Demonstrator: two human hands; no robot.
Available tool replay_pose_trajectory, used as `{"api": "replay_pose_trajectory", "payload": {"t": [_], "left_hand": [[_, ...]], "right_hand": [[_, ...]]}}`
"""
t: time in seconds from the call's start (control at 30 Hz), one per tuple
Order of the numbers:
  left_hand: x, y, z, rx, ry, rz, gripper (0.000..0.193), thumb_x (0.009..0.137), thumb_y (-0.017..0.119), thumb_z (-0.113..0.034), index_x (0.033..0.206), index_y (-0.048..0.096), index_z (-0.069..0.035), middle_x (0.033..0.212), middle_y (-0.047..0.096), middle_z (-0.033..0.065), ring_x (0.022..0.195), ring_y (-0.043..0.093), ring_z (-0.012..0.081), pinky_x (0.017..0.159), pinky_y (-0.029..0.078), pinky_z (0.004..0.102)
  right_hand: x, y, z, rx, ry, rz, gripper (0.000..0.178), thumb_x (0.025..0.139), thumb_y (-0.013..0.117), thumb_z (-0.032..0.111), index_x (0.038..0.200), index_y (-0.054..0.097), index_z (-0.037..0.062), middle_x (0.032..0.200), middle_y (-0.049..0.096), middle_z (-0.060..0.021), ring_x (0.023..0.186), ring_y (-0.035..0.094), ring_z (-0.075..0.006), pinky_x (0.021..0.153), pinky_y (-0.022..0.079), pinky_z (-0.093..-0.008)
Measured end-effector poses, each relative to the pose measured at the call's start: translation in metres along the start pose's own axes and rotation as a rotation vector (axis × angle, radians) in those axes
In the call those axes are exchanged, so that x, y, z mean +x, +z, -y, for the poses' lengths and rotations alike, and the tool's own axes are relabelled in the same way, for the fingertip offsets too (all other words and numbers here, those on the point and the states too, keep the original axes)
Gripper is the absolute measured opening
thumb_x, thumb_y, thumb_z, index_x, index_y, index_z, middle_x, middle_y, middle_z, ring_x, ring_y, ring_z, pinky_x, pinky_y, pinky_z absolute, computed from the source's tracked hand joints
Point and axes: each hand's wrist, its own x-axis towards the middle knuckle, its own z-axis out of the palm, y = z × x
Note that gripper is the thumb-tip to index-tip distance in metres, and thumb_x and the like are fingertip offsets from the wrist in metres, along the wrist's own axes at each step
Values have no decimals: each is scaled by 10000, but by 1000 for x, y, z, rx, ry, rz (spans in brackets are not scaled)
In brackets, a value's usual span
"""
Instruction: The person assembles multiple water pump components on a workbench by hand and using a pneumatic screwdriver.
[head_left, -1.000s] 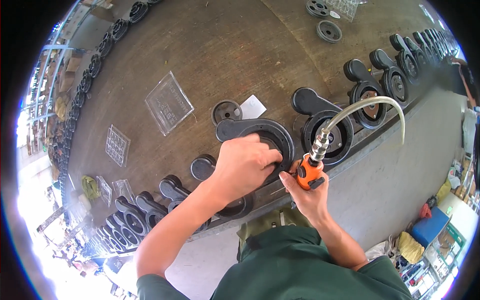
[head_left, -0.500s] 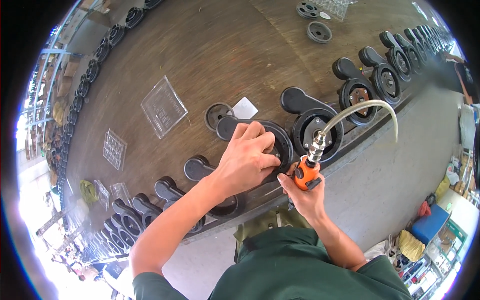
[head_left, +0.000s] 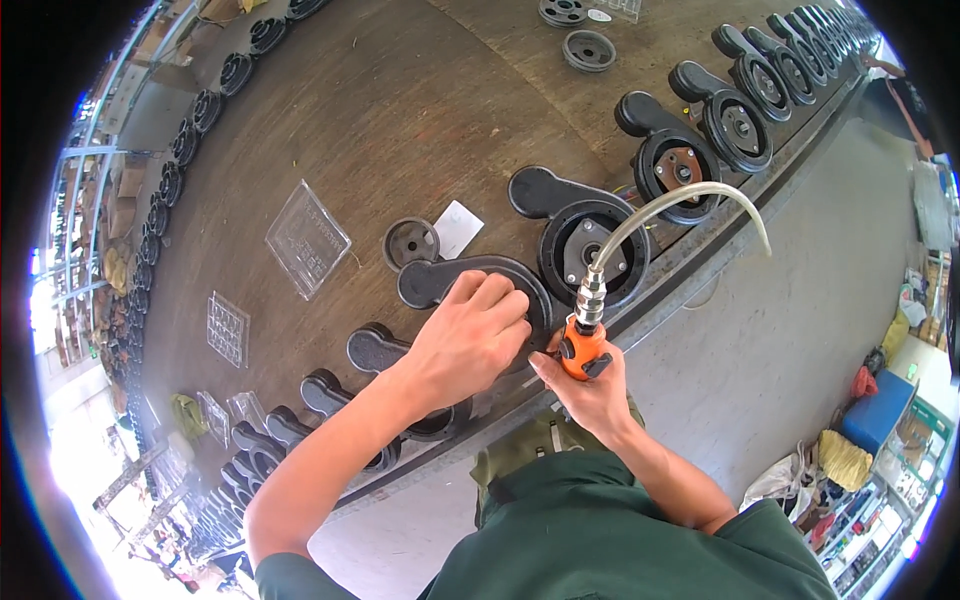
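Volute housing: matte black, snail-shell shaped, a rounded lobe sweeping into a thick ring; lies on the brown workbench, near its edge.
Left hand: bent fingers over the ring, hiding its middle; I cannot tell whether they pinch anything.
Right hand: wrapped around an orange air tool, seemingly pneumatic, with a curved hose.
Neighbouring housing: same shape, grey plate inside.
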Motion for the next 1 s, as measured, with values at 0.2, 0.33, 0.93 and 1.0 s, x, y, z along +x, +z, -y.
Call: {"api": "replay_pose_trajectory", "payload": {"t": [0.2, 0.33, 0.93, 1.0], "left_hand": [[0, -2, -6, 38, 35, 118, 168, 697, 688, -109, 841, 652, -29, 882, 547, 63, 935, 564, 255, 852, 446, 372], [0, 0, -9, 31, 96, 139, 158, 703, 665, -126, 822, 638, -25, 851, 523, 66, 863, 540, 250, 792, 444, 355], [-44, 13, -144, -1177, -968, -938, 17, 994, 526, 2, 978, 533, 4, 797, 666, 123, 593, 620, 144, 522, 467, 249], [-46, 28, -162, -1413, -1009, -1043, 13, 983, 533, 8, 989, 544, 5, 780, 663, 124, 574, 616, 157, 506, 466, 257]], "right_hand": [[-8, -2, 2, 2, 56, -8, 238, 840, 830, 94, 937, 627, 14, 754, 574, 30, 691, 493, -63, 628, 456, -250], [-15, -4, 0, -30, 47, -12, 249, 834, 830, 91, 959, 629, 14, 750, 575, 20, 689, 485, -69, 636, 466, -258], [-63, -55, 71, 320, -300, 137, 219, 911, 619, -35, 1096, 518, 23, 980, 656, -160, 710, 603, -134, 620, 516, -290], [-61, -54, 93, 503, -534, 228, 220, 923, 564, -24, 1116, 472, 28, 983, 611, -192, 668, 563, -158, 601, 508, -304]]}}
